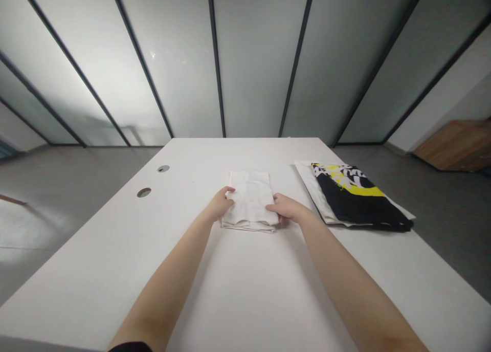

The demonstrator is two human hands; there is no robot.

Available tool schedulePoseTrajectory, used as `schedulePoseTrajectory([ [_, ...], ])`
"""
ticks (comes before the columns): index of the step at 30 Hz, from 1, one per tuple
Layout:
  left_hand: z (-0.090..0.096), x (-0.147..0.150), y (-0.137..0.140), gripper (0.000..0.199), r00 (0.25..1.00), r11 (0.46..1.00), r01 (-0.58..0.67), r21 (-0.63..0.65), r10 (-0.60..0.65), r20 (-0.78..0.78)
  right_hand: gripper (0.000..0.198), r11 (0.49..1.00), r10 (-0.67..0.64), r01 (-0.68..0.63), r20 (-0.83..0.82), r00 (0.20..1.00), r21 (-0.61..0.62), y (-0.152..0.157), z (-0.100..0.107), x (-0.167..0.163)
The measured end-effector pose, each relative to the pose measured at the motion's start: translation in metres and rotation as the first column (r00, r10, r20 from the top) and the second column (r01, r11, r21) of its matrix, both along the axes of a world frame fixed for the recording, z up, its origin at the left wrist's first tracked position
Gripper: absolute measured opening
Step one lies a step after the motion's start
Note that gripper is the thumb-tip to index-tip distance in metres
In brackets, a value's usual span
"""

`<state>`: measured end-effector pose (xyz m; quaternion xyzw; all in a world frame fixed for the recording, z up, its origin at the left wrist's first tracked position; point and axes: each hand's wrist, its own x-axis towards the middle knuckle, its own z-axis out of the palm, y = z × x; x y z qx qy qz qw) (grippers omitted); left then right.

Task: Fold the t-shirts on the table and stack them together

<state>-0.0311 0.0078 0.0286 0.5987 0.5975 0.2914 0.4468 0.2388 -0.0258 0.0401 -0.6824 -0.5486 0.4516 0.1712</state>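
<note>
A folded white cloth, in several layers, lies on the white table in front of me. My left hand grips its left edge, thumb on top and the other fingers partly hidden. On the opposite side, my right hand pinches the right edge, with its thumb on the upper face and fingers tucked beneath. The near edge of the cloth shows stacked folds. Whether the cloth is a garment I cannot tell.
Right of my hands, a folded black garment with yellow and white print rests on white folded fabric, near the table's right edge. Two round holes pierce the table's left side. Frosted glass panels stand behind; a wooden piece is at far right.
</note>
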Motion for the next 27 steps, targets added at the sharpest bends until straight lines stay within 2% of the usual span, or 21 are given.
schedulePoseTrajectory([
  [5, 0.009, -0.002, -0.001, 0.054, 0.991, 0.997, 0.052, -0.053, -0.058, -0.117, 0.051, 0.998, 0.039, -0.042, -0.053, 0.998, -0.038, -0.005, 0.003, -0.001],
  [8, 0.015, -0.005, -0.003, 0.049, 0.956, 0.993, 0.11, -0.04, -0.117, -0.267, 0.065, 0.995, 0.075, -0.08, -0.063, 0.995, -0.067, -0.006, 0.004, 0.004],
  [11, 0.021, -0.007, -0.006, 0.047, 0.837, 0.976, 0.219, 0.018, -0.179, -0.517, 0.092, 0.987, 0.138, -0.129, 0.095, 0.986, -0.092, -0.008, 0.01, 0.009],
  [13, 0.023, -0.003, -0.01, 0.046, 0.743, 0.955, 0.263, 0.133, -0.113, -0.66, 0.104, 0.994, 0.111, -0.11, 0.263, 0.958, -0.022, -0.009, 0.017, 0.009],
  [14, 0.023, 0.001, -0.012, 0.046, 0.717, 0.935, 0.278, 0.221, -0.049, -0.695, 0.101, 0.993, 0.074, -0.099, 0.335, 0.939, 0.057, -0.009, 0.02, 0.006],
  [16, 0.019, 0.01, -0.018, 0.047, 0.716, 0.87, 0.305, 0.387, 0.058, -0.696, 0.077, 0.956, -0.009, -0.118, 0.428, 0.904, 0.269, -0.008, 0.022, -0.005],
  [18, 0.011, 0.021, -0.024, 0.05, 0.737, 0.817, 0.352, 0.456, 0.059, -0.674, 0.054, 0.873, -0.02, -0.216, 0.475, 0.88, 0.437, -0.006, 0.015, -0.02],
  [19, 0.007, 0.025, -0.027, 0.051, 0.732, 0.805, 0.389, 0.448, 0.026, -0.681, 0.05, 0.834, 0.01, -0.279, 0.494, 0.869, 0.476, -0.006, 0.009, -0.028],
  [21, -0.001, 0.029, -0.034, 0.055, 0.681, 0.808, 0.463, 0.364, -0.062, -0.73, 0.053, 0.794, 0.112, -0.403, 0.542, 0.833, 0.455, -0.008, -0.007, -0.041],
  [23, -0.001, 0.03, -0.039, 0.058, 0.609, 0.823, 0.513, 0.243, -0.15, -0.779, 0.059, 0.797, 0.202, -0.484, 0.594, 0.778, 0.362, -0.011, -0.019, -0.047],
  [25, 0.009, 0.028, -0.042, 0.058, 0.558, 0.827, 0.537, 0.167, -0.199, -0.806, 0.061, 0.799, 0.257, -0.525, 0.622, 0.739, 0.294, -0.015, -0.021, -0.048],
  [27, 0.023, 0.029, -0.045, 0.047, 0.531, 0.841, 0.523, 0.14, -0.193, -0.825, 0.049, 0.8, 0.285, -0.54, 0.626, 0.726, 0.262, -0.018, -0.014, -0.046],
])
